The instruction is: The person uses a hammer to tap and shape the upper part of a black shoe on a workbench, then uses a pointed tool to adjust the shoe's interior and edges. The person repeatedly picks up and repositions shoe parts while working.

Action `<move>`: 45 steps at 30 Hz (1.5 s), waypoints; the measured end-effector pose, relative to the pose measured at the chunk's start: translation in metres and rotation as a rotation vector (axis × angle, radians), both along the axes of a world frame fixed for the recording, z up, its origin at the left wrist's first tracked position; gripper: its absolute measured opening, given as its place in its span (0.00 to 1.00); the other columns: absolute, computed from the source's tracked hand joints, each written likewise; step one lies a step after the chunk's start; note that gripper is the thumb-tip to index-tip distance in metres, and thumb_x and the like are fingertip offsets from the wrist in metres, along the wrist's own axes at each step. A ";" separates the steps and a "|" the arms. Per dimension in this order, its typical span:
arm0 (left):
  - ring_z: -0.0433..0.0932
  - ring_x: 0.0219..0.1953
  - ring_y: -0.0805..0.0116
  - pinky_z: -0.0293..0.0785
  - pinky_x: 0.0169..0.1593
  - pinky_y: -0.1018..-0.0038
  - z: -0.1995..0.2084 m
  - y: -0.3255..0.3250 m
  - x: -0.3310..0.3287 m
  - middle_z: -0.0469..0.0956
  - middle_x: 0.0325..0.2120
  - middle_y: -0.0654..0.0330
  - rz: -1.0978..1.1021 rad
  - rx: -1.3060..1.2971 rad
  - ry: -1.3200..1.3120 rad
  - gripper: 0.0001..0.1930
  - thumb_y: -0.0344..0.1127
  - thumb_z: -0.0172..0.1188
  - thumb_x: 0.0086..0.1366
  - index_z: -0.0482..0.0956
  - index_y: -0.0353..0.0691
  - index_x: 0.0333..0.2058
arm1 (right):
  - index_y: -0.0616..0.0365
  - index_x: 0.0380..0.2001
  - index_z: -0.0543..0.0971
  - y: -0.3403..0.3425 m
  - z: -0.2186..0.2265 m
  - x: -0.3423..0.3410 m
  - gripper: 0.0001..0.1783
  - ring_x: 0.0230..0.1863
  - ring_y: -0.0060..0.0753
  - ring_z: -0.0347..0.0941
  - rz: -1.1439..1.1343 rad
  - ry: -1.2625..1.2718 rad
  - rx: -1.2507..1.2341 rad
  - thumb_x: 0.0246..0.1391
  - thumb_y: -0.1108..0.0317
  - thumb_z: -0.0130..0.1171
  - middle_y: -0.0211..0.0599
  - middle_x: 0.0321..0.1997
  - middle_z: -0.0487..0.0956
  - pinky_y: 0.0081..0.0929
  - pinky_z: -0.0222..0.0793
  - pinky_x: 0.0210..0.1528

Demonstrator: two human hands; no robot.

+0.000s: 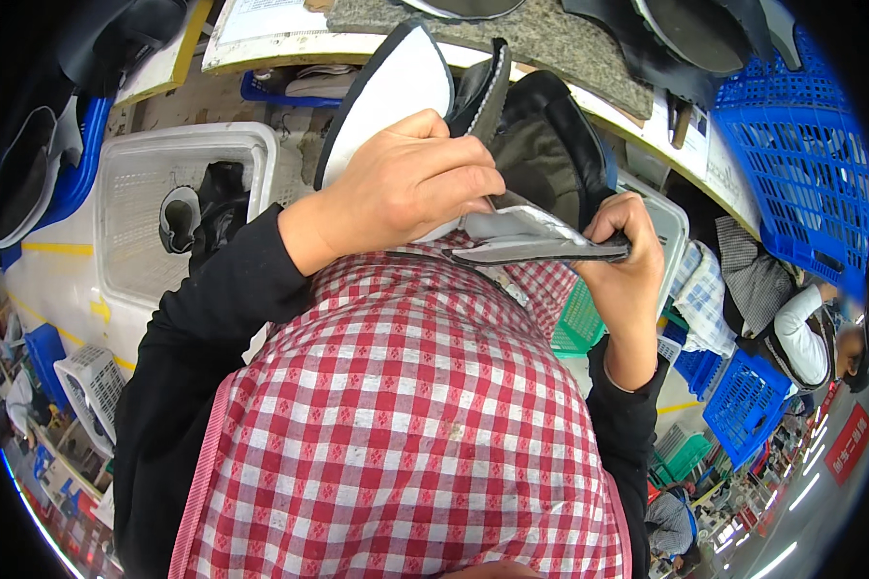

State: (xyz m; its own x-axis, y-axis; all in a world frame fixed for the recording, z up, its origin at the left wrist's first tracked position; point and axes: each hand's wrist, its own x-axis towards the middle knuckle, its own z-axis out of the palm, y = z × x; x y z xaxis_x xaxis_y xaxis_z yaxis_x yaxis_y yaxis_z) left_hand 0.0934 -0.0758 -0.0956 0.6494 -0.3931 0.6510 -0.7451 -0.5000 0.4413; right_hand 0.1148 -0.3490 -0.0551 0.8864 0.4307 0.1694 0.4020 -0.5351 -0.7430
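Both my hands grip one unfinished boot upper (396,92) in front of the apron. It has black edges, a white-backed panel on the left and a dark grey lined part (536,159) opened out behind. My left hand (410,188) has its fingers curled over the middle of the piece, near a white inner fold. At the right, my right hand (628,241) pinches the end of a flat, dark-edged flap (541,253) between thumb and fingers. What lies under my left fingers is hidden.
Ahead is a workbench with a grey mat (560,48) and black pieces on it. A white basket (121,159) with black pieces stands at the left. Blue baskets (792,145) are at the right, a green basket (579,323) below the bench. People sit farther off at the right.
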 end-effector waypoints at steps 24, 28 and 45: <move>0.70 0.28 0.67 0.58 0.38 0.69 0.009 -0.003 0.001 0.80 0.30 0.64 -0.141 -0.035 0.175 0.10 0.30 0.71 0.50 0.85 0.43 0.34 | 0.58 0.31 0.77 -0.008 -0.007 -0.015 0.18 0.36 0.47 0.73 0.221 -0.352 0.019 0.30 0.75 0.68 0.39 0.30 0.74 0.36 0.70 0.38; 0.77 0.32 0.71 0.63 0.39 0.71 0.027 -0.001 0.004 0.79 0.30 0.68 -0.193 -0.025 0.022 0.04 0.30 0.63 0.58 0.83 0.44 0.32 | 0.55 0.36 0.89 -0.004 0.015 -0.028 0.24 0.33 0.32 0.69 0.077 -0.556 -0.050 0.29 0.64 0.62 0.26 0.25 0.66 0.29 0.67 0.34; 0.72 0.43 0.55 0.61 0.48 0.61 0.049 -0.005 0.005 0.75 0.41 0.56 -0.441 0.226 0.697 0.21 0.28 0.67 0.50 0.80 0.37 0.45 | 0.56 0.29 0.87 -0.009 -0.057 -0.037 0.19 0.33 0.37 0.72 -0.230 -0.227 0.192 0.25 0.77 0.80 0.34 0.27 0.73 0.32 0.67 0.35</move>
State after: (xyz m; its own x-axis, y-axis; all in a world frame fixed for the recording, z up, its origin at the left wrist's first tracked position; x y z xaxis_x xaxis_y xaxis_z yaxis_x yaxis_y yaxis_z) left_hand 0.0979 -0.0805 -0.0464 0.6293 -0.7763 0.0353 -0.4873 -0.3588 0.7961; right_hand 0.0777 -0.3581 -0.1120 0.8872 0.1658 0.4306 0.4530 -0.4904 -0.7445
